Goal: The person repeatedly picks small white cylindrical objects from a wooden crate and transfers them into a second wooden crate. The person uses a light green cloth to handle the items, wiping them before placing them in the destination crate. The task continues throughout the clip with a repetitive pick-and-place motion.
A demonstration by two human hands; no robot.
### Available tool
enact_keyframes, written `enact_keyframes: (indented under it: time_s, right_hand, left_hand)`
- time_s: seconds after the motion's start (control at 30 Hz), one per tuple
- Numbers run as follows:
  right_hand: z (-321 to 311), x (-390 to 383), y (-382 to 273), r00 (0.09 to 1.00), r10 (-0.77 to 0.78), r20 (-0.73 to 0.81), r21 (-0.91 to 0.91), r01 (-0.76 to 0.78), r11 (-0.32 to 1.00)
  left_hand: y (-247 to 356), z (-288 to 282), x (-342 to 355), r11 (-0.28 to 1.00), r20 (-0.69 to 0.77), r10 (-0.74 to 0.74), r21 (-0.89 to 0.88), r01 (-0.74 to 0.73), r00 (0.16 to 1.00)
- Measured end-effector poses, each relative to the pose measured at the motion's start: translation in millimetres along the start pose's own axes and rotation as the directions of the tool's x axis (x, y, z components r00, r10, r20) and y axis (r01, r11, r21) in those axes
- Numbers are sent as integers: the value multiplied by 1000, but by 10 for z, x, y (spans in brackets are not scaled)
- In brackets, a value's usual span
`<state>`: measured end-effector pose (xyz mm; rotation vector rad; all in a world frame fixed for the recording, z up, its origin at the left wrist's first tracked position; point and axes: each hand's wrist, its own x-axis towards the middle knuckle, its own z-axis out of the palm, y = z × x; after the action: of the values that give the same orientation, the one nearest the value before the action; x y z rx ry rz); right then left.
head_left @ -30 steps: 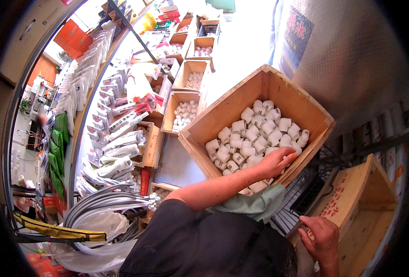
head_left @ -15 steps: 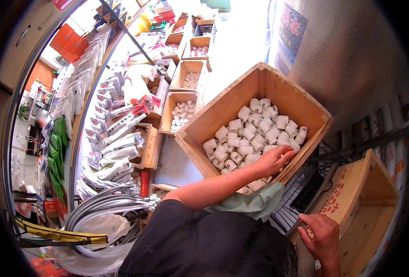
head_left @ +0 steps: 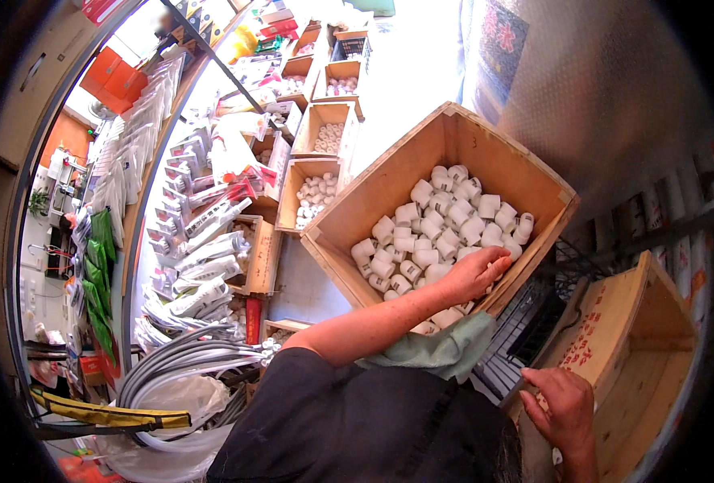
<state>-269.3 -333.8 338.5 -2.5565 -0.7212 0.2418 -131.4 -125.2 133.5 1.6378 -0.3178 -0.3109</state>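
A large wooden box [head_left: 389, 189] stands tilted in front of me, half full of several white plastic pipe fittings [head_left: 445, 221]. My left hand [head_left: 473, 274] reaches across into its near corner and lies palm down on the fittings, fingers curled over them; what is under the palm is hidden. A green cloth [head_left: 445, 350] hangs under that forearm at the box's near edge. My right hand [head_left: 562, 406] grips the rim of an empty wooden crate [head_left: 639, 354] with red print at the lower right.
Smaller wooden boxes of white fittings [head_left: 316, 193] run back along the left. Left of them hang rows of packaged tubes [head_left: 204, 241]. Coiled grey hose [head_left: 180, 362] lies at the lower left. A wire rack [head_left: 526, 330] sits between box and crate.
My left hand has shifted slightly on the fittings near the box's corner. The right hand stays on the crate's rim.
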Motion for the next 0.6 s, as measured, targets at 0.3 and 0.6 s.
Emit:
enact_keyframes:
  time_s: [0.3,0.6]
  right_hand:
    - [-6,21,-27,1000,13,-12,10,-13,1000]
    - [-4,16,-34,1000,27,-10,8,-27,1000]
  left_hand:
    - [-27,1,-1,1000,1,5,-20,-5,1000]
    - [5,-4,-8,1000,9,2,12,-2,1000]
